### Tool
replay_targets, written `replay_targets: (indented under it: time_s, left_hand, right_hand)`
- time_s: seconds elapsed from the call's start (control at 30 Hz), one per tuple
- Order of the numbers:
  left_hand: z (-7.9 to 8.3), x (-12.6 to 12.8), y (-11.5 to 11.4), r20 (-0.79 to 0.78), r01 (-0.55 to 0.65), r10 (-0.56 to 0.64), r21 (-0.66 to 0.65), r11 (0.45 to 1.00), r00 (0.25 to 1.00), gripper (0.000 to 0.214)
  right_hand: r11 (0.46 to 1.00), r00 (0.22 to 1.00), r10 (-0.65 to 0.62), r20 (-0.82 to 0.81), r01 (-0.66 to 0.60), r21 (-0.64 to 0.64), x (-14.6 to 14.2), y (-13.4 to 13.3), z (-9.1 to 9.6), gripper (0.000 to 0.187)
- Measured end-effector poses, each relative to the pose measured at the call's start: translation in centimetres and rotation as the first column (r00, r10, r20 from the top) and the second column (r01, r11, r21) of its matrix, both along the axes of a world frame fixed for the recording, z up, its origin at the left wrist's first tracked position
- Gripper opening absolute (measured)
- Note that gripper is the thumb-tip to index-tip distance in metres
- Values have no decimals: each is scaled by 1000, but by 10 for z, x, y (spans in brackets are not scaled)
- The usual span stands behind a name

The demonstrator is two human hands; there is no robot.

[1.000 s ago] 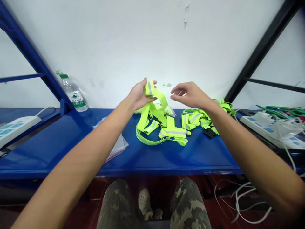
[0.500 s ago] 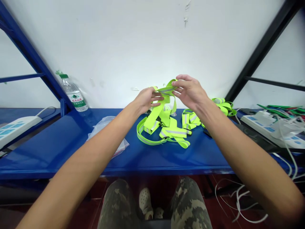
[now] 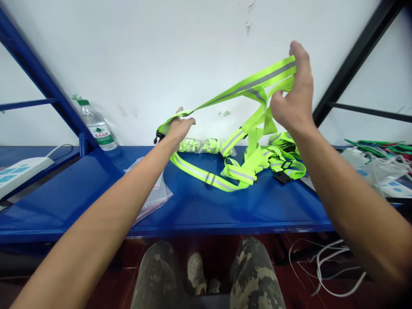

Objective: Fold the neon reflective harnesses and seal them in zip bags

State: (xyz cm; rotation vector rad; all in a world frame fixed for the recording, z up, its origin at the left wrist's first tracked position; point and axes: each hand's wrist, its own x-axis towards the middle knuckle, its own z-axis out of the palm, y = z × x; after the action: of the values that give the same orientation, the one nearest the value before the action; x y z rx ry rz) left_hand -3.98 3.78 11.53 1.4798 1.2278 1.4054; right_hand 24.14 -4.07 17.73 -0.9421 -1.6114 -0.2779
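Observation:
A neon-yellow reflective strap harness [image 3: 244, 88] with grey stripes is stretched between my two hands above the blue shelf [image 3: 193, 210]. My left hand [image 3: 176, 128] is closed on one end of the strap, by a black buckle. My right hand [image 3: 294, 96] is raised high and closed on the other end. The harness's lower loops hang down and rest on the shelf. A pile of more neon straps [image 3: 283, 159] lies under my right hand.
Clear plastic bags [image 3: 154, 195] lie on the shelf left of centre. A water bottle [image 3: 93, 124] stands at the back left. White power strips sit at far left [image 3: 19, 171] and far right [image 3: 383, 180], with cables. A white wall is behind.
My hands have drawn apart. The right hand rose up and to the right, the left moved left and down, pulling the bunched strap out into a long taut line.

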Motion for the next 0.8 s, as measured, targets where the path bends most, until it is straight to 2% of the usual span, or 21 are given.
replay_targets:
  time_s: [0.07,0.17,0.23,0.3,0.33,0.4,0.47,0.5,0.53,0.6,0.7,0.8]
  left_hand:
    - [-6,-14,6,-89,20,-25,-64,998,996,54]
    - [-12,-27,11,-110,23,-37,-125,992,993,46]
    - [-15,-25,10,-100,29,-41,-121,992,994,37]
    - [-15,-14,2,-145,138,-164,-176,975,976,27]
    - [-13,-6,-4,-192,229,-277,-238,944,942,24]
    - [-9,13,-19,-267,368,-490,-398,840,830,21]
    - [-3,33,-33,-304,457,-695,-574,679,651,27]
    - [0,41,-39,-290,517,-763,-594,617,578,33]
    - [3,47,-43,-242,604,-820,-574,553,519,39]
    - [8,56,-49,-108,754,-859,-434,493,500,45]
    - [12,58,-50,107,840,-840,-195,507,532,47]
    - [14,54,-48,275,852,-809,-109,511,520,43]
  right_hand:
    - [997,994,-56,99,61,-48,10,-1,1,67]
    - [989,979,-77,190,99,-108,17,3,-1,62]
    - [987,979,-22,202,54,-152,11,5,-3,62]
    - [975,978,61,198,-16,-220,-3,5,-5,64]
    - [966,974,100,204,-46,-256,-12,4,-5,66]
    - [948,959,155,236,-77,-309,-33,0,-4,67]
    - [943,942,173,288,-73,-324,-51,-2,-4,68]
    - [947,932,168,320,-63,-315,-59,-3,-4,68]
    - [953,923,159,351,-51,-298,-64,-2,-4,68]
    - [966,905,141,401,-37,-255,-70,0,-6,65]
    - [966,903,169,394,-74,-246,-68,4,-10,57]
    - [947,915,250,315,-164,-275,-63,2,-10,52]
